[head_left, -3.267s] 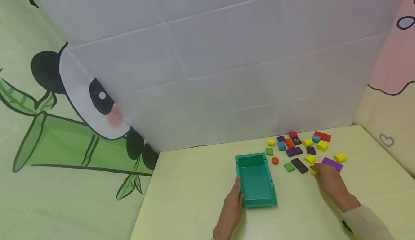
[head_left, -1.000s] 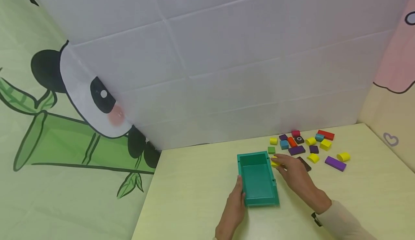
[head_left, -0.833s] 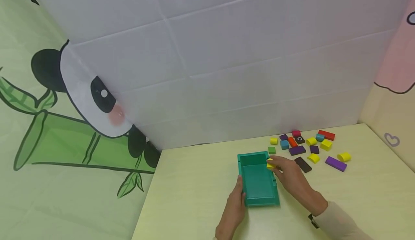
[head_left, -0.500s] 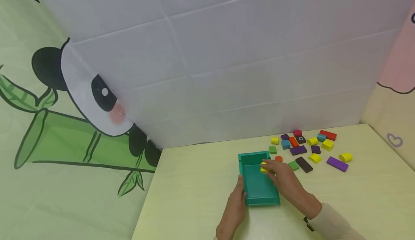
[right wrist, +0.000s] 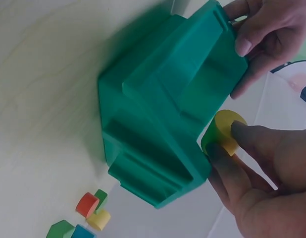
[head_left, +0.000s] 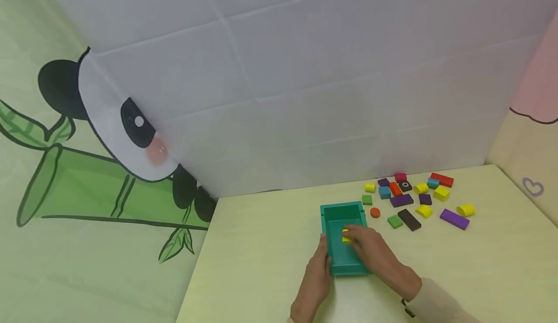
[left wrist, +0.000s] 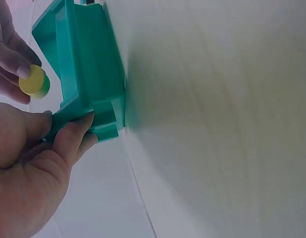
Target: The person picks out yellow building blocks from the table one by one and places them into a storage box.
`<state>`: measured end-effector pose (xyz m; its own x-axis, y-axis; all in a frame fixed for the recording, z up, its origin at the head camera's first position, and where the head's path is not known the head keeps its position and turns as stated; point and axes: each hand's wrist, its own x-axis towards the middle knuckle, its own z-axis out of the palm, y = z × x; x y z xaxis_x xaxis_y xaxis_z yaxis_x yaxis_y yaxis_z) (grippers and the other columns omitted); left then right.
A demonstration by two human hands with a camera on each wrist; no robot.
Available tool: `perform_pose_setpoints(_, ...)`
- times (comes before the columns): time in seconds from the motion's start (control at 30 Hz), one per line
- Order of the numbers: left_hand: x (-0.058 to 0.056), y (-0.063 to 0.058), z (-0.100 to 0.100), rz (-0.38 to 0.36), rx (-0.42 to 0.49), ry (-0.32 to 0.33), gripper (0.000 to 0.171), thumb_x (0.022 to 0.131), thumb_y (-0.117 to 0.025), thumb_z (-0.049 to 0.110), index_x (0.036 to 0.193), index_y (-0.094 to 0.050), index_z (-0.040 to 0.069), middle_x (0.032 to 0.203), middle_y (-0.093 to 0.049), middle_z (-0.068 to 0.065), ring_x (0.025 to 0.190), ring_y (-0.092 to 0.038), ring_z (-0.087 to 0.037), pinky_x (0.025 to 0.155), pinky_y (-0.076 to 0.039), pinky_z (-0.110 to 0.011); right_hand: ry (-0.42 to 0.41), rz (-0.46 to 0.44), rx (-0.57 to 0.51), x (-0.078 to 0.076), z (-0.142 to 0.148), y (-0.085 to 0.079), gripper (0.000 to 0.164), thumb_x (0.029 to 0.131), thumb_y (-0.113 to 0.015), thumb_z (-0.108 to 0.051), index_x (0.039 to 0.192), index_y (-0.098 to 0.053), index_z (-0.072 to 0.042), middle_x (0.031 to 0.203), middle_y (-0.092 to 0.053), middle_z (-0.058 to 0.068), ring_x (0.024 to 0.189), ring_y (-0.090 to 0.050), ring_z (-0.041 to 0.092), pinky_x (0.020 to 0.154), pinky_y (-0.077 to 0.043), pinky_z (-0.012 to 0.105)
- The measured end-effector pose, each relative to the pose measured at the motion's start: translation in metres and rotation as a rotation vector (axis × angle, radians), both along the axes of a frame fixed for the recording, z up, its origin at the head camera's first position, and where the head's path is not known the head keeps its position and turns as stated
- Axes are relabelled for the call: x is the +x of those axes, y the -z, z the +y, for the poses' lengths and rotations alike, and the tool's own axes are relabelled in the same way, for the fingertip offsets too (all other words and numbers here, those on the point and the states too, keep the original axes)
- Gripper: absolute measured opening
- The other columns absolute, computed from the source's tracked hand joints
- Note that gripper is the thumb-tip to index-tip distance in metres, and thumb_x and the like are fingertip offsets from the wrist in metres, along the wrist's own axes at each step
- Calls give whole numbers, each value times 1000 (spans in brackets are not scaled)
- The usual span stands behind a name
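A teal plastic box (head_left: 348, 269) stands on the table with its hollow side up. My left hand (head_left: 314, 280) grips its left side, thumb and fingers pinching the rim in the left wrist view. Over the box's hollow, my right hand (head_left: 376, 254) pinches a short yellow cylinder block (head_left: 346, 239) between thumb and fingers. The right wrist view shows the cylinder's (right wrist: 223, 130) round face just above the rim; part of it is covered by the fingertips. No other block is visible inside the box.
Loose blocks lie right of the box: an orange disc (head_left: 375, 212), a green square (head_left: 395, 221), a dark brown bar (head_left: 409, 220), a purple bar (head_left: 454, 219) and several more toward the back. A white cloth wall (head_left: 305, 119) rises behind the table (head_left: 253, 255).
My right hand has picked up the yellow cylinder from among the blocks and carried it left, over the box. My left hand keeps its grip on the box, which stays in place.
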<state>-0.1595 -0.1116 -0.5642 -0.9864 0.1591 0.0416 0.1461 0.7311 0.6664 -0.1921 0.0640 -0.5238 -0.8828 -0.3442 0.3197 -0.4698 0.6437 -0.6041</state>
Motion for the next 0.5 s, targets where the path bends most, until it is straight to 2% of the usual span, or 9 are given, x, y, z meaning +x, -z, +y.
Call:
perform_pose_setpoints(0.27,1,2,-1,63,-3,9,59,97,-40,8,146,-7,15,144,-29,-7,127,-27,-15,101,-35,-40,-26,-98,19,3,-8,5,28,80,-68,-4,106,-66,-14,116,-60,6,110,-51,25,94,-43,50)
perform_pose_setpoints(0.5,1,2,-3,105,8,42,60,97,-40,5,146,-6,14,145,-27,-8,127,-26,-15,101,-35,-41,-76,-100,11,2,-16,10,25,78,-67,2,101,-67,-9,111,-62,9,106,-53,25,91,-45,48)
